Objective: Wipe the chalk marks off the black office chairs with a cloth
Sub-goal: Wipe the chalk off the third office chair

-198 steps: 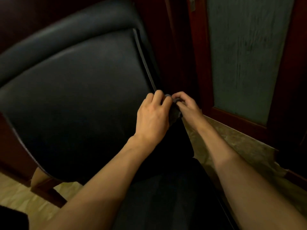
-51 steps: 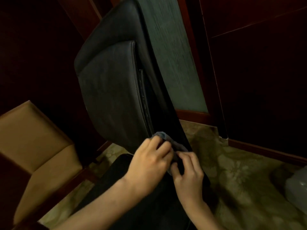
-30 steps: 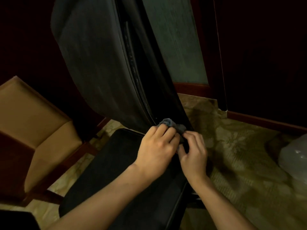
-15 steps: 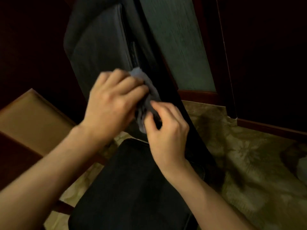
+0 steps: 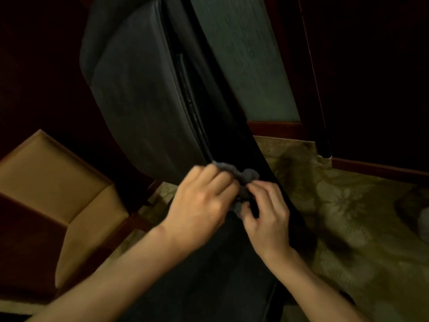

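Note:
The black office chair (image 5: 148, 94) fills the middle of the head view, its padded backrest rising to the top and its seat (image 5: 209, 275) under my forearms. A crumpled grey cloth (image 5: 246, 176) sits at the lower right edge of the backrest, where pad meets the dark side frame. My left hand (image 5: 202, 201) grips the cloth from the left with curled fingers. My right hand (image 5: 267, 214) pinches its lower part from the right. Faint pale specks run along the backrest's side seam above the cloth.
A tan upholstered chair (image 5: 51, 177) with a dark wooden frame stands at the left. Dark wooden panels and a frosted glass door (image 5: 243, 54) rise behind the chair. Patterned carpet (image 5: 348, 217) lies at the right, with a pale object (image 5: 422, 219) at the right edge.
Half a second ago both hands held the cloth higher on the backrest's side edge; they have slid it down to the bottom of that edge.

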Demonstrator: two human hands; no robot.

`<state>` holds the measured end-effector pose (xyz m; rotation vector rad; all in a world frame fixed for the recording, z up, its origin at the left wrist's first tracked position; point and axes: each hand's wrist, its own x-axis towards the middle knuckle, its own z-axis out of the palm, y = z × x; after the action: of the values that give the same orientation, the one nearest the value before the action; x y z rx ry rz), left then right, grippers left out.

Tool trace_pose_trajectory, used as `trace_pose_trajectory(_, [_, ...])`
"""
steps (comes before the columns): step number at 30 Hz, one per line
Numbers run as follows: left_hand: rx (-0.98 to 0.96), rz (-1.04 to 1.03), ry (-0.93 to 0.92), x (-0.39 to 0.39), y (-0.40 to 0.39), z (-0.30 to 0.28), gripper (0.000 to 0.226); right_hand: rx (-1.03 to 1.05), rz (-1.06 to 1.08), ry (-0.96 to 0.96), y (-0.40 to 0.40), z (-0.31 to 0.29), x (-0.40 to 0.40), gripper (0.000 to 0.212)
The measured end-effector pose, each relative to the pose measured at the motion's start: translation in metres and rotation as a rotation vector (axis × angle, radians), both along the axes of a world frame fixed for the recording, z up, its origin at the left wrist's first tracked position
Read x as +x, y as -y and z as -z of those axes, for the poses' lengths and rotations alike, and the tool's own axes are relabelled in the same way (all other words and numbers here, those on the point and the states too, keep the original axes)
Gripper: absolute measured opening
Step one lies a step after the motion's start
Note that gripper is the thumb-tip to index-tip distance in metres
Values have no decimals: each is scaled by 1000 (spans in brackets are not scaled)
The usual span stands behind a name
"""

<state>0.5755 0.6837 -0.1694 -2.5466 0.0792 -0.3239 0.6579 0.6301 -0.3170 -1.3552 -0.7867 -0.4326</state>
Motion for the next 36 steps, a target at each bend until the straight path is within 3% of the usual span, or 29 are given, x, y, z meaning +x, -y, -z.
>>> trace_pose_trajectory(6, [-46,-20,-20,0,8,59,28,-119,7,-50,10,52,10,24])
trace_pose_trajectory(12, [-111,-89,8,0,12,73,24,-130,56,-82,16,51,16,19])
trace_pose_trajectory(16, [-156,-120,22,-9,14,57,28,-32,13,-150,11,38,-2,22])
trace_pose_trajectory(22, [18,-52,295,-26,-5,-17,21,227,-31,-115,11,-41,-34,20])
trace_pose_trajectory(25, [58,-58,322,-17,-15,-26,19,208,22,-134,-1,-65,-26,21])
trace_pose_trajectory(29, [-21,14,216,-8,-9,16,26,19,53,-47,-5,-9,-12,22])
trace_pose_trajectory(33, [-141,47,34,5,3,89,24,-142,95,-85,25,66,2,19])
trace_pose_trajectory(36, [-245,8,215,22,6,103,27,-92,215,-31,40,60,22,19])
